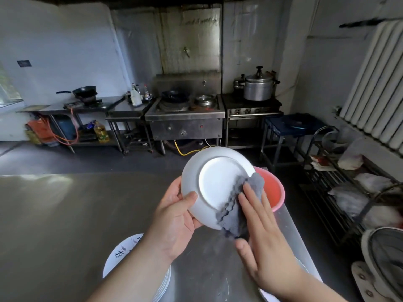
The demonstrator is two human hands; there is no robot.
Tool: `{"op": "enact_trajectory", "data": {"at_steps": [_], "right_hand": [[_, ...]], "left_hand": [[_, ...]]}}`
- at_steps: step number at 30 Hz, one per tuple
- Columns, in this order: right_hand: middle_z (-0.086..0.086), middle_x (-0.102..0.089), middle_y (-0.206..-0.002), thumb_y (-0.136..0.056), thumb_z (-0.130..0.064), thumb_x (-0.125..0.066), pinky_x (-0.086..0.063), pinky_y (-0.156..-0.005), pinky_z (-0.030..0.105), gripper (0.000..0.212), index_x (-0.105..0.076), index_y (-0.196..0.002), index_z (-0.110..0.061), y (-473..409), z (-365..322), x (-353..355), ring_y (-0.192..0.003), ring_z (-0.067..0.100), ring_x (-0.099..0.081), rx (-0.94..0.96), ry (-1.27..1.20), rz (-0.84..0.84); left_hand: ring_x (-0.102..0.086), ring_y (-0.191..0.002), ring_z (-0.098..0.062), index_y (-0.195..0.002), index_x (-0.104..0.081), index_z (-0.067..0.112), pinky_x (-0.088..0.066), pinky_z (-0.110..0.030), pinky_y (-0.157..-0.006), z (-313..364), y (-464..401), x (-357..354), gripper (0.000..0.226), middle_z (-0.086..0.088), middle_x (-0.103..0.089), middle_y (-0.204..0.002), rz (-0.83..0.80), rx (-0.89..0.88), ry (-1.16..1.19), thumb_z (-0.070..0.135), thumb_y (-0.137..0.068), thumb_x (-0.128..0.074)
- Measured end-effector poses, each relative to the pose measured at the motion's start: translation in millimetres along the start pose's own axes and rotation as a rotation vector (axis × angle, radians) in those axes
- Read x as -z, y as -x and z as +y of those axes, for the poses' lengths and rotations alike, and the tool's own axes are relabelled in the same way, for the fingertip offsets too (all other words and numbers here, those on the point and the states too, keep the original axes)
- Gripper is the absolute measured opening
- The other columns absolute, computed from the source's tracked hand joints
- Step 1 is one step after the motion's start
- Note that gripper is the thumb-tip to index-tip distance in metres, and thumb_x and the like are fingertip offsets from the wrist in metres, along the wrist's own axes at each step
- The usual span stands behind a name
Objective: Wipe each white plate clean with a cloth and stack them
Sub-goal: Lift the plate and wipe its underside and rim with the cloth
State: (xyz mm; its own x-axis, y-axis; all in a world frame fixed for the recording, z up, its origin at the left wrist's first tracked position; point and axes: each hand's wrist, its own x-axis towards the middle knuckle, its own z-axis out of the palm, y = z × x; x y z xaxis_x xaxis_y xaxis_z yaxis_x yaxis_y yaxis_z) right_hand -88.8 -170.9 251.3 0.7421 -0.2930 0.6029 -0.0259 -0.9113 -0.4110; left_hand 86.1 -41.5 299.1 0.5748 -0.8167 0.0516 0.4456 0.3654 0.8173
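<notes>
- left hand (174, 216) grips the rim of a white plate (214, 182), tilted above the steel table (65, 214), thumb curled over its edge.
- right hand (261, 240) presses a grey cloth (237, 205) flat against the plate, fingers straight.
- stack of plates (130, 258) sits under the left arm.
- pink bowl (274, 190) sits just behind the plate.

A commercial kitchen, shown by a stainless steel wok range (185, 112) against a metal-clad wall, a large pressure cooker (259, 88) on a gas burner stand, steel worktables (72, 109) with a black wok (84, 90) and sauce bottles (139, 95).
</notes>
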Motion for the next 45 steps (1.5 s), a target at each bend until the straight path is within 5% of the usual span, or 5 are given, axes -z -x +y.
{"op": "enact_trajectory", "data": {"at_steps": [12,27,34,40,45], "right_hand": [[0.003,-0.052,-0.158,-0.106,-0.012,-0.050,-0.043,-0.117,0.045,0.046,-0.054,-0.151,-0.006,-129,15,66,-0.145,0.020,-0.051,0.276,-0.019,-0.109],[-0.012,-0.034,-0.168,-0.106,-0.023,-0.047,-0.032,-0.123,0.033,0.056,-0.041,-0.161,-0.018,-110,15,62,-0.150,0.010,-0.038,0.092,-0.017,0.001],[-0.015,-0.016,-0.174,-0.105,-0.033,-0.041,-0.014,-0.127,0.023,0.067,-0.022,-0.167,-0.016,-36,-12,-2,-0.160,0.011,-0.017,-0.226,-0.184,0.326],[-0.023,-0.049,-0.157,-0.084,-0.028,-0.049,-0.037,-0.123,0.032,0.065,-0.060,-0.148,-0.023,-91,2,58,-0.147,-0.003,-0.041,-0.105,-0.306,0.068],[-0.020,-0.033,-0.167,-0.096,-0.018,-0.051,-0.025,-0.127,0.028,0.066,-0.042,-0.161,-0.024,-94,3,55,-0.154,-0.001,-0.028,-0.096,-0.208,0.035]], "left_hand": [[-0.073,-0.102,-0.029,-0.145,-0.057,0.012,-0.062,-0.042,-0.070,39,-8,11,0.055,-0.017,-0.069,-0.129,-0.213,0.101,-0.199,0.006,-0.090,-0.062],[-0.071,-0.107,-0.031,-0.143,-0.060,0.016,-0.063,-0.047,-0.073,31,-6,10,0.055,-0.018,-0.066,-0.136,-0.173,0.046,-0.094,0.008,-0.089,-0.062],[-0.064,-0.127,-0.035,-0.151,-0.048,0.018,-0.061,-0.051,-0.086,11,1,6,0.062,-0.017,-0.060,-0.147,-0.139,0.019,-0.011,0.010,-0.092,-0.061],[-0.062,-0.131,-0.029,-0.148,-0.057,0.024,-0.057,-0.045,-0.101,26,-5,10,0.052,-0.013,-0.058,-0.151,-0.189,0.112,-0.001,0.025,-0.097,-0.062],[-0.064,-0.129,-0.028,-0.145,-0.060,0.021,-0.059,-0.041,-0.093,25,-8,9,0.048,-0.014,-0.061,-0.148,-0.156,0.003,0.040,0.020,-0.097,-0.063]]}}
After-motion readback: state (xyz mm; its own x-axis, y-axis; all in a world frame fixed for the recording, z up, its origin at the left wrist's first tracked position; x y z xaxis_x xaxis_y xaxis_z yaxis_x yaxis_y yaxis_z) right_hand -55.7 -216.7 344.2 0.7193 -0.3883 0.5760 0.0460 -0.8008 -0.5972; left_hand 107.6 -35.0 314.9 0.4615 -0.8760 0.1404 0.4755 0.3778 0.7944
